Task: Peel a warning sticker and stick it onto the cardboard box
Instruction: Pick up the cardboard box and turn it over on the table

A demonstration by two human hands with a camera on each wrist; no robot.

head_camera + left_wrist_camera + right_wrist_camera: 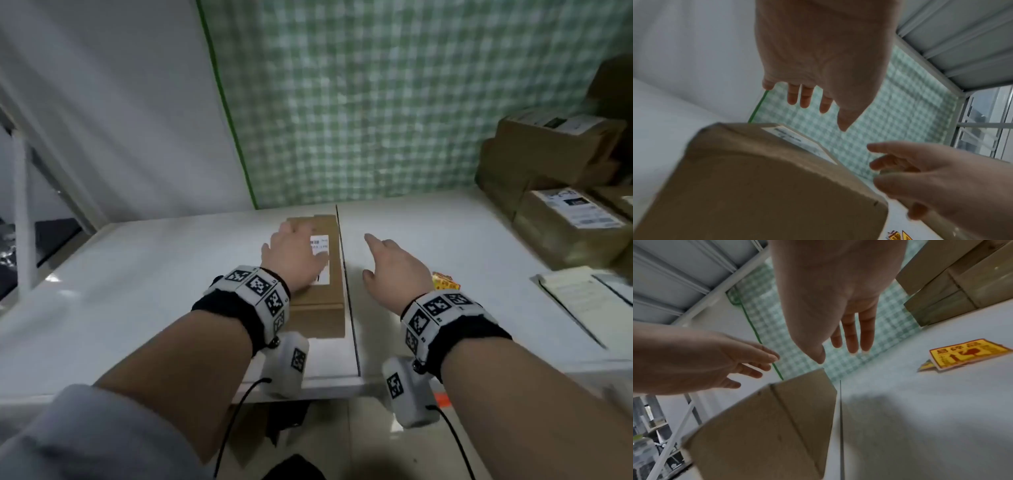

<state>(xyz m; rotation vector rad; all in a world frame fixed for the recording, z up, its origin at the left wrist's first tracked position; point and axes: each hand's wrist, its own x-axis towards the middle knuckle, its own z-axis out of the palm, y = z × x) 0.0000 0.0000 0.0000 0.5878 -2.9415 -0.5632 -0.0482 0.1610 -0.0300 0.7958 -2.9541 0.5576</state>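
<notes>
Left hand above cardboard box, fingers spread, gripping nothing. Right hand over tabletop, fingers apart, empty. Warning stickers lie beside it.

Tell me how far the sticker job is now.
Barely started. The box lies on the table; no warning sticker shows on it. The left hand hovers over it, the right hand beside it, both open. The stickers lie untouched; peeling and sticking remain.

Parcel packing room by the look of it, white tabletop, stacked labelled cardboard parcels at right of frame, paperwork lower right, metal shelving frame far left
</notes>
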